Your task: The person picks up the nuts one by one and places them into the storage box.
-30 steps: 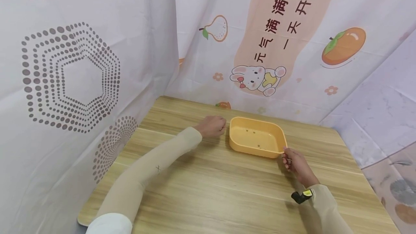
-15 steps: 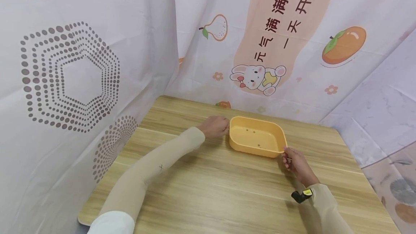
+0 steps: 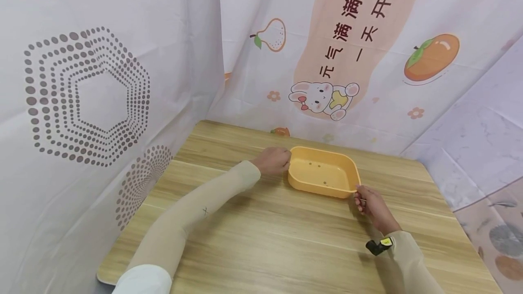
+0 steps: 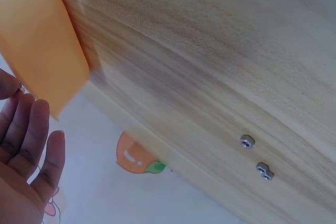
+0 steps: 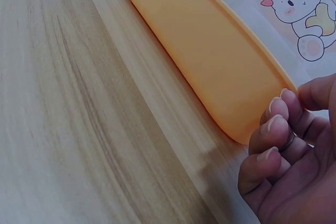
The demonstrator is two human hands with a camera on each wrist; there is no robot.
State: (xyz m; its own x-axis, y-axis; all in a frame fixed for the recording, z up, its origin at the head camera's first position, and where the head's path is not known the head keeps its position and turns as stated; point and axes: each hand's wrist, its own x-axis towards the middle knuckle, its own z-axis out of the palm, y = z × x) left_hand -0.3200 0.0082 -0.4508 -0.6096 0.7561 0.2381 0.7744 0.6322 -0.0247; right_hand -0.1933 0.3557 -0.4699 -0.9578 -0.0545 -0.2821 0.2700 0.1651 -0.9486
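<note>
Orange tray [image 3: 316, 188] is sitting flat toward the far edge of the wooden table [image 3: 265, 248], its mouth facing up. Thin, smooth walls are suggesting light, fairly stiff plastic, probably hard to break but apt to slide if nudged, so the rim is offering the surest hold. The right hand [image 3: 373, 205] is gripping that rim at the near right corner, thumb and forefinger pinched together, the other fingers curling loosely below. At the left end, the left hand [image 3: 275, 160] is pinching a small metal piece [image 4: 20, 86] between thumb and fingertips, close by the rim; whether it is touching the tray, I cannot tell. Such a piece is looking hard, light and easily dropped, best taken by its sides. Inside the tray, three small dark spots [image 3: 324, 183] are showing on the floor, too small to identify. Three metal nuts [image 4: 247, 141] are lying on the table, two of them touching.
</note>
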